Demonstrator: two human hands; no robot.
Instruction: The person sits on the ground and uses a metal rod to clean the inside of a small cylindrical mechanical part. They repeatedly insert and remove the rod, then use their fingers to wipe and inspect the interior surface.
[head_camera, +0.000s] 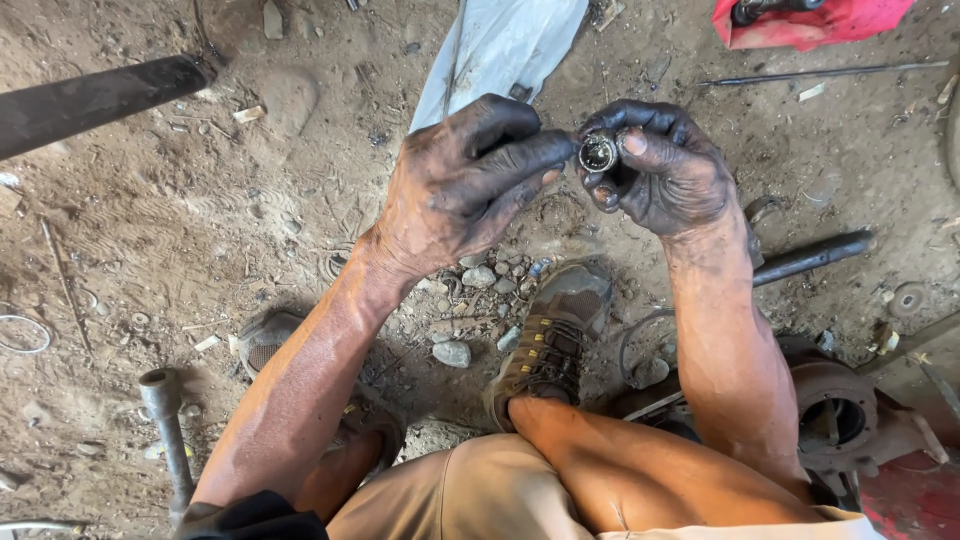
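Both grease-blackened hands, left hand (470, 180) and right hand (660, 165), pinch one small round metal ring-shaped bearing (598, 153) between their fingertips, above dusty ground.

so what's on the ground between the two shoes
In the head view, small grey stones lie on the dirt between the left shoe and the right shoe.

2 greasy hands (470, 180) (665, 165), 1 small round metal part (598, 153), 2 shoes (550, 335) (268, 338), 1 red cloth (800, 25), 1 white plastic sheet (495, 50), 1 socket wrench (168, 435)
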